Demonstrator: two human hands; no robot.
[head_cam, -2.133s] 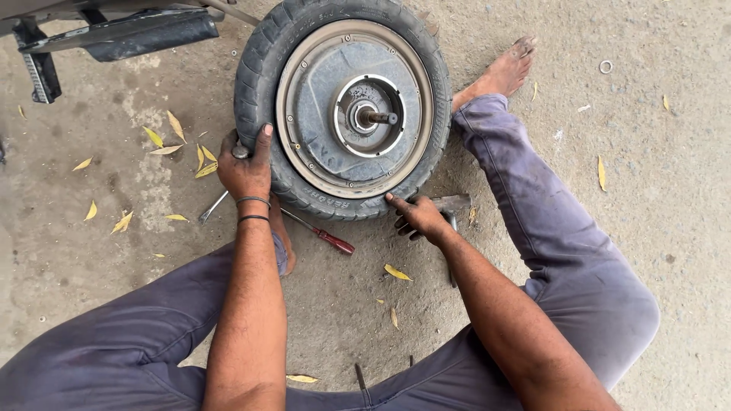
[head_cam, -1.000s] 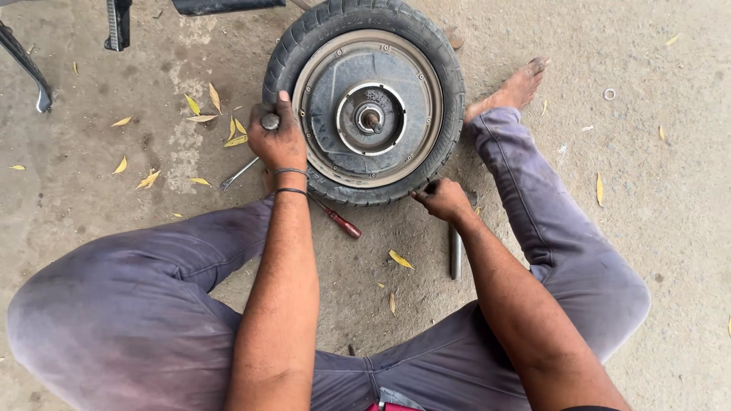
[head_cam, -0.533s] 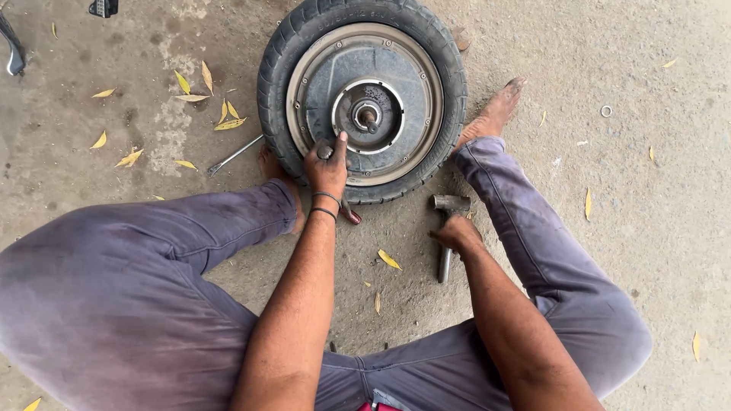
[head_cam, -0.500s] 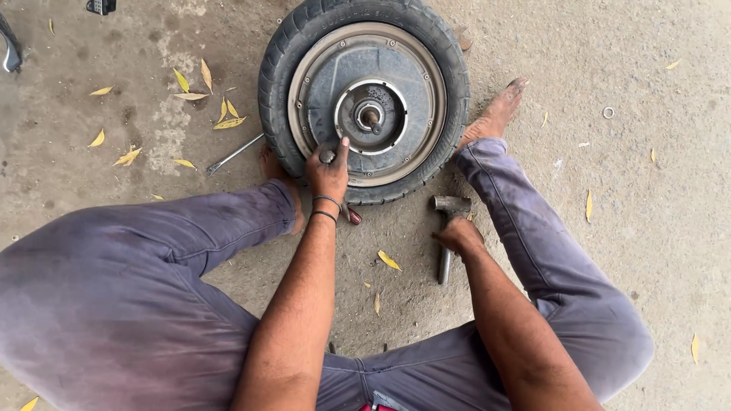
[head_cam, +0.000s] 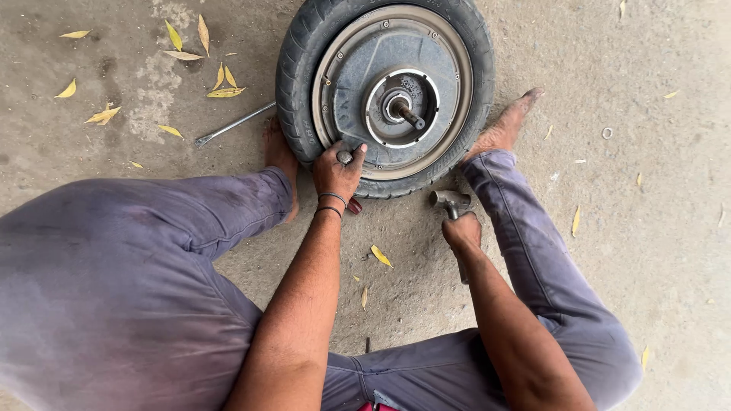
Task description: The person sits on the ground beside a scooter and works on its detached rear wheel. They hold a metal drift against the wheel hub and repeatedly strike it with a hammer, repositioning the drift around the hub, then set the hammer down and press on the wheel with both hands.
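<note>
A small wheel with a black tyre (head_cam: 298, 84) and a grey metal hub (head_cam: 358, 65) lies flat on the concrete between my bare feet. My left hand (head_cam: 337, 171) is closed around a short metal tool whose rounded end pokes up at the near rim. My right hand (head_cam: 461, 230) grips the handle of a hammer (head_cam: 449, 201), whose head rests on the ground just right of the tyre. A short axle stub (head_cam: 409, 116) sticks up from the hub centre.
A long metal rod (head_cam: 232, 125) lies on the ground left of the tyre. A red screwdriver handle (head_cam: 354, 205) peeks out beneath my left wrist. Yellow leaves are scattered on the concrete, and a small metal ring (head_cam: 607, 133) lies at the right.
My left hand moved from the tyre's left side to the near rim, keeping the tool. My right hand took hold of the hammer on the ground. The view shifted closer.
</note>
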